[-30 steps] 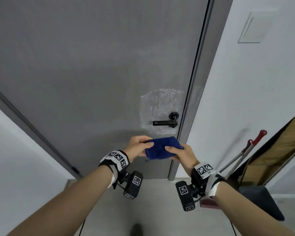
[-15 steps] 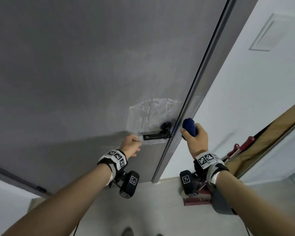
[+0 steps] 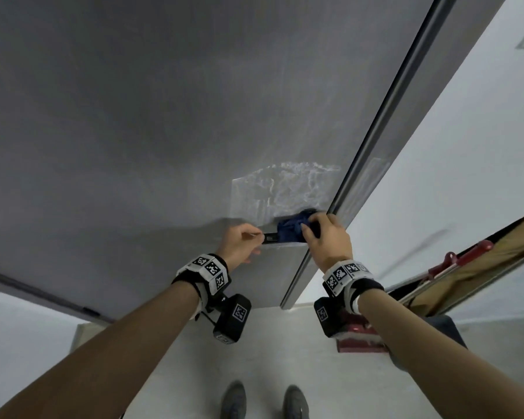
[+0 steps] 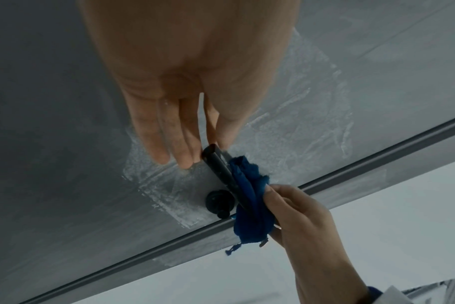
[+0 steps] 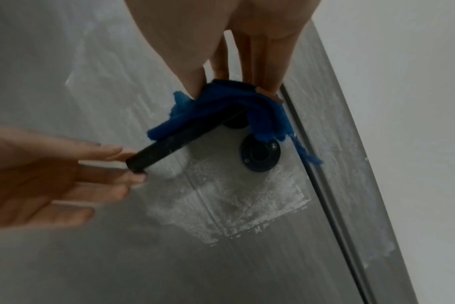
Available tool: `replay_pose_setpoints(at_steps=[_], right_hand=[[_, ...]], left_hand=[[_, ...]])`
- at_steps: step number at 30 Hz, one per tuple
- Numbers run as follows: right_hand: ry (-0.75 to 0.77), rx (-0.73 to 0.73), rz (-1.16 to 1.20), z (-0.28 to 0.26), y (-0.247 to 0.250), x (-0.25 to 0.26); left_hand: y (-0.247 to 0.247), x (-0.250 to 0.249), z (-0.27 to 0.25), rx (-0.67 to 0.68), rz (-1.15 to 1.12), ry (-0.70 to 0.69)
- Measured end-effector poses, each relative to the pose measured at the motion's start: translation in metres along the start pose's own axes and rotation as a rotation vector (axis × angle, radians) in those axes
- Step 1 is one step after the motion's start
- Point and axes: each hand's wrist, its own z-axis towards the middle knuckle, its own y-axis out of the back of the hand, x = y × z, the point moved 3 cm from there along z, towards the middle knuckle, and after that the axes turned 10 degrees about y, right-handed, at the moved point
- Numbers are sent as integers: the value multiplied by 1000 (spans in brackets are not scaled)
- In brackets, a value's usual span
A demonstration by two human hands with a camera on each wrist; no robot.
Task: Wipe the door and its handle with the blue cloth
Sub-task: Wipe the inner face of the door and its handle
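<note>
The grey door (image 3: pixel 164 131) fills the head view, and its black lever handle (image 5: pixel 164 150) sits near the door's right edge. My right hand (image 3: pixel 307 226) grips the bunched blue cloth (image 3: pixel 291 228) and holds it draped over the handle's inner part, by the pivot. In the right wrist view the cloth (image 5: pixel 221 109) hangs over the lever, above a round black rosette (image 5: pixel 260 154). My left hand (image 3: pixel 254 237) pinches the lever's free end between thumb and fingers (image 4: pixel 185 148). The cloth hides the handle's pivot end.
A wrinkled clear film patch (image 3: pixel 285 189) surrounds the handle. The door frame (image 3: pixel 375 164) and a white wall (image 3: pixel 436 176) lie to the right. Red-handled tools (image 3: pixel 466 258) lean by a wooden board. A red object (image 3: pixel 360 343) lies on the floor, near my shoes (image 3: pixel 236 400).
My right hand carried the cloth from beside the frame onto the handle. My left hand let go of the cloth, reached the lever's free end and took hold. The view came closer to the door.
</note>
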Motion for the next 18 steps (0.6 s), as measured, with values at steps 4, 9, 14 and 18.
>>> replay_pose_setpoints(at_steps=[4, 9, 14, 18], right_hand=[[109, -59, -61, -6, 0, -1], [280, -203, -41, -30, -16, -12], [649, -121, -6, -34, -43, 9], [768, -18, -18, -19, -51, 41]], left_hand=[[-6, 5, 5, -9, -38, -3], [-6, 4, 13, -18, -22, 11], [-4, 3, 10, 1, -8, 36], [3, 5, 5, 40, 31, 65]])
